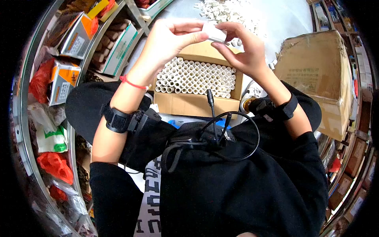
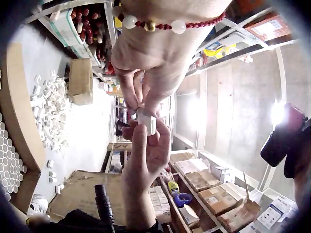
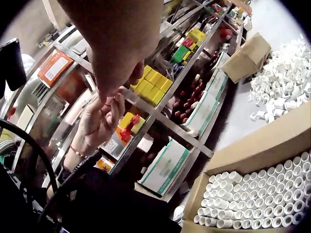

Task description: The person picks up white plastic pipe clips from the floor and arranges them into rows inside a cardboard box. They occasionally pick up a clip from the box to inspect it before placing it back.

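Observation:
Both hands meet over an open carton (image 1: 197,104) filled with upright white tube pieces (image 1: 193,77). Between them is a short white plastic pipe piece (image 1: 214,32), pinched from the left by the thumb and fingers of my left hand (image 1: 171,41). From the other side, the thumb and fingers of my right hand (image 1: 249,51) pinch the same piece. In the left wrist view the pipe piece (image 2: 146,122) stands nearly upright between the fingertips of both hands. My right hand (image 3: 114,68) covers it in the right wrist view, with the left hand (image 3: 99,126) close behind.
Loose white plastic pieces (image 1: 233,12) lie heaped on the floor beyond the carton. A large brown box (image 1: 316,71) stands at the right. Shelving with boxes and bags (image 1: 65,79) runs along the left. Black cables (image 1: 258,134) loop across the lap.

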Demonstrator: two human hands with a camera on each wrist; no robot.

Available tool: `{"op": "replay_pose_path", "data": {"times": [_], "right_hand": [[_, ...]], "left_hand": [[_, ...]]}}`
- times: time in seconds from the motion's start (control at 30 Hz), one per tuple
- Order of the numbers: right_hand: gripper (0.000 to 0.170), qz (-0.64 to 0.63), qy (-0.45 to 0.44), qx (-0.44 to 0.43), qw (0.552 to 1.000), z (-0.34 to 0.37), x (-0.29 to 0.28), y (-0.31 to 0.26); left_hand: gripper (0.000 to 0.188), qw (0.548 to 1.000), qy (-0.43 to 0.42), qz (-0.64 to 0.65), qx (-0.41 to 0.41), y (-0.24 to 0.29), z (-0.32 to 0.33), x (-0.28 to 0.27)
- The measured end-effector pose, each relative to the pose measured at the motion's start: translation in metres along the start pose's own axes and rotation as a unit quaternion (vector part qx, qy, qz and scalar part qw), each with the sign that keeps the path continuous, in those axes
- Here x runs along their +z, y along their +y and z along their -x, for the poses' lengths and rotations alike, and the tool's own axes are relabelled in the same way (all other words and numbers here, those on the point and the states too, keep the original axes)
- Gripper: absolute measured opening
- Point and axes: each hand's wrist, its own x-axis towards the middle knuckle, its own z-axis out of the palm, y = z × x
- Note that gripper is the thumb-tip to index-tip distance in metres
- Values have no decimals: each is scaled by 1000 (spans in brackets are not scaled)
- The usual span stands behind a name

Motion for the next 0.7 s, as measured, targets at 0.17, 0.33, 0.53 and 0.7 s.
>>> {"op": "replay_pose_path", "data": {"times": [0.17, 0.33, 0.53, 0.7], "right_hand": [[19, -262, -48, 276, 923, 9, 19, 3], [26, -362, -119, 401, 833, 6, 33, 3], [22, -192, -271, 485, 809, 63, 111, 67], [41, 34, -366, 488, 791, 125, 187, 106]], "left_hand": [[31, 995, 6, -95, 34, -10, 1, -8], [30, 976, -6, -215, 23, -12, 0, -26], [51, 915, 18, -403, 23, -15, 9, -80], [31, 904, 27, -425, -20, 25, 19, -98]]}}
